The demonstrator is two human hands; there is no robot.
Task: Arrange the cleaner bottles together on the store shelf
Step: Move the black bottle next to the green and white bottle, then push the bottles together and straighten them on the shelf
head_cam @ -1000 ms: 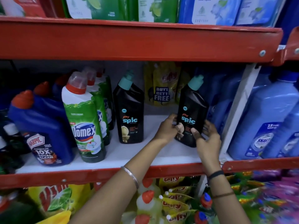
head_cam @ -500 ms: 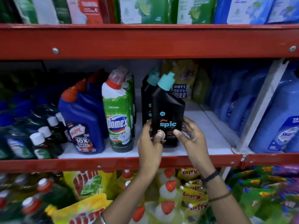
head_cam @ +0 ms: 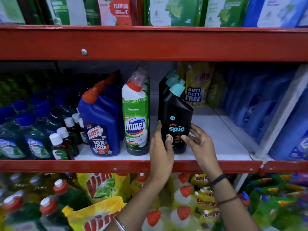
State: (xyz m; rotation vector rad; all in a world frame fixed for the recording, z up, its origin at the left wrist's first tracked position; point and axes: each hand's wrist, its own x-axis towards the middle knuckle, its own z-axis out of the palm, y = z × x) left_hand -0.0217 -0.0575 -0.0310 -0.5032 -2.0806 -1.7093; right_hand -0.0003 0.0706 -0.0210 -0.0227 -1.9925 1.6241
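On the shelf (head_cam: pixel 216 134), both hands grip Spic bottle (head_cam: pixel 176 117).

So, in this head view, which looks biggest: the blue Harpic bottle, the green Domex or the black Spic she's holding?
1. Spic bottle and Domex bottle: alike in height, too close to rank.
2. Harpic bottle: shorter, though broader.

The black bottle (head_cam: pixel 175 124) at centre looks like matt plastic with a smooth teal cap (head_cam: pixel 177 88). At nine o'clock of it, the green bottle (head_cam: pixel 135 117) wears a glossy printed sleeve. The red shelf rail (head_cam: pixel 116 166) is painted metal; the yellow pouches (head_cam: pixel 197 85) at one o'clock shine like plastic film.
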